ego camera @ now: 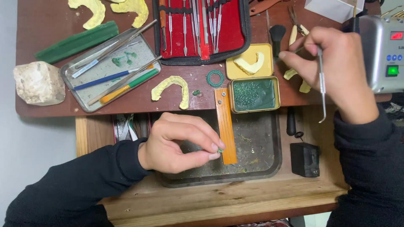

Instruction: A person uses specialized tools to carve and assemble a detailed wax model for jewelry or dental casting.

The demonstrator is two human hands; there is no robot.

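red instrument case (227, 35), steel tray (145, 52), green wax tin (254, 95), white stone block (38, 82).

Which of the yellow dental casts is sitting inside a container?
The yellow arch-shaped cast lying in the open yellow tin lid, above the tin of green wax. The other casts lie bare on the brown tabletop.

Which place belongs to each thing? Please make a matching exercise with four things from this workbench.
1. small green piece
2. metal tool
3. green wax ring
4. yellow dental cast

A. in the yellow tin lid
B. pinched in the left hand
C. loose on the dark tabletop
D. held in the right hand

Pairs: 1-B, 2-D, 3-C, 4-A
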